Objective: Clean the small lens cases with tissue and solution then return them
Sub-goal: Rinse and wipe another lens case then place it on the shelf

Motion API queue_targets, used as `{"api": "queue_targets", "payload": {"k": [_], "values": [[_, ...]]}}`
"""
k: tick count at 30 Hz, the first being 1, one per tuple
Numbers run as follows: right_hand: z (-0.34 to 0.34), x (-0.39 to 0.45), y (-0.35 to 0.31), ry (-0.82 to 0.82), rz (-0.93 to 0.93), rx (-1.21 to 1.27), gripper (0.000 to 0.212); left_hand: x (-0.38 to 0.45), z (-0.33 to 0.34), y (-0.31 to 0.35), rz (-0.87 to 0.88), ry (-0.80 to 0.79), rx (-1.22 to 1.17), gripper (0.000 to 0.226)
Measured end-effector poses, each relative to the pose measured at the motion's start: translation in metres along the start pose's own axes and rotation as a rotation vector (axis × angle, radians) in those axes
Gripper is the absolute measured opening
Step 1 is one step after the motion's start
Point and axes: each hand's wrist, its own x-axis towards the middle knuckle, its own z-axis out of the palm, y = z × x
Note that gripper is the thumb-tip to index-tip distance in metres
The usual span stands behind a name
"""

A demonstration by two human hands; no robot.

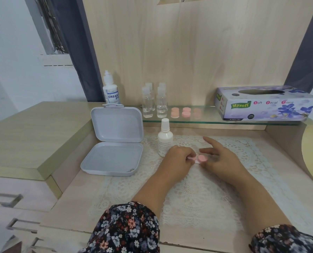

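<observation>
Pink lens case, floral sleeve

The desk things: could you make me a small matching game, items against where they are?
Things:
1. tissue box
2. grey box
3. pink case
4. clear bottles

Places:
A. held between both hands, over the lace mat
B. right end of the glass shelf
C. open, left of the mat
D. left end of the glass shelf

Pairs: 1-B, 2-C, 3-A, 4-D
</observation>
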Motion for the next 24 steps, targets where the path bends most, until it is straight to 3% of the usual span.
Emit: {"api": "queue_targets", "payload": {"k": [9,16,24], "values": [[0.0016,0.0010,0.0008,0.052,0.032,0.035,0.062,-0.0002,-0.0004,0.0018,0.003,-0.001,-0.012,0.019],[-0.0017,-0.0019,-0.0049,0.085,0.023,-0.138,0.066,-0.0001,-0.0002,0.0016,-0.011,-0.008,-0.010,0.018],[-0.0029,-0.0006,-0.0003,0.045,0.047,-0.005,0.066,-0.0006,-0.0007,0.0018,-0.021,-0.007,-0.010,0.019]]}}
